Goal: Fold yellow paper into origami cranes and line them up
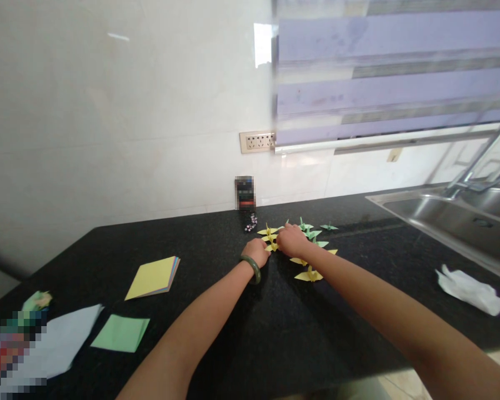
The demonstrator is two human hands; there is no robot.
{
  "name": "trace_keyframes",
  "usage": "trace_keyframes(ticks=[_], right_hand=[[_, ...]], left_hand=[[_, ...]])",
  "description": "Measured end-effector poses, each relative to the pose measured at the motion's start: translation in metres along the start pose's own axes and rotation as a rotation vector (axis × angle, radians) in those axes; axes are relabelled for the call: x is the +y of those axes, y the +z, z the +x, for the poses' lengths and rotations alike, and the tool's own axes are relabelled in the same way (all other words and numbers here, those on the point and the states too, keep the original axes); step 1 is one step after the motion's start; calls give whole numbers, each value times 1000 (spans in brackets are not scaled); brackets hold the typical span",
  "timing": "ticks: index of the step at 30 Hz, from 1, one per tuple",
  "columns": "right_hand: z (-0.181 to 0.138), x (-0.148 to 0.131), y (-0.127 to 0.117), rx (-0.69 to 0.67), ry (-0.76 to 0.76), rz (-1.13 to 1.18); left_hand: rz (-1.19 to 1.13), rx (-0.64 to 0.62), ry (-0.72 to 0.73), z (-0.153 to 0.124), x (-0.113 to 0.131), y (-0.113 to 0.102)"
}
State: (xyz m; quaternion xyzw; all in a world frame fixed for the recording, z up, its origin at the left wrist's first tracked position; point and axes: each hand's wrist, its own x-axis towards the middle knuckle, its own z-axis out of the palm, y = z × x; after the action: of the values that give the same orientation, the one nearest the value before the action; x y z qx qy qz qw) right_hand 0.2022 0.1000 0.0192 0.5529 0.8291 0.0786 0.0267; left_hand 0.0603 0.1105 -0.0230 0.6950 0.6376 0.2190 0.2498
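On the dark countertop, my left hand (256, 251), wearing a green bangle (253, 270), is closed at the left wing of a yellow paper crane (272, 246). My right hand (292, 240) has its fingers curled down at the same crane's other side, and its fingertips are partly hidden. Just behind stands another yellow crane (268, 231) in the same row. Past my right hand are several green paper cranes (312, 235), with one green crane (329, 226) set apart. A yellow crane (310, 274) sits below my right wrist, and another is partly covered by the forearm.
Left on the counter (216, 244) are a stack of coloured paper (153, 278), a green sheet (120, 333) and a white sheet (66, 339). A beaded string (251, 223) lies near a blurred dark box (245, 193). Right are a crumpled tissue (470, 290) and a sink (416, 214).
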Motion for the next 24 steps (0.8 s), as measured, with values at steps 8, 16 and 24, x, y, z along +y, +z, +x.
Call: trace_keyframes(ticks=[8,16,24], right_hand=[[-2,-2,2,1,6,5],[-4,-2,-3,-10,-7,1],[-6,3,-17,16,43,-13]], left_hand=[[57,22,53,0,-2,0],[65,33,50,2,-5,0],[97,31,52,-2,-3,-4]])
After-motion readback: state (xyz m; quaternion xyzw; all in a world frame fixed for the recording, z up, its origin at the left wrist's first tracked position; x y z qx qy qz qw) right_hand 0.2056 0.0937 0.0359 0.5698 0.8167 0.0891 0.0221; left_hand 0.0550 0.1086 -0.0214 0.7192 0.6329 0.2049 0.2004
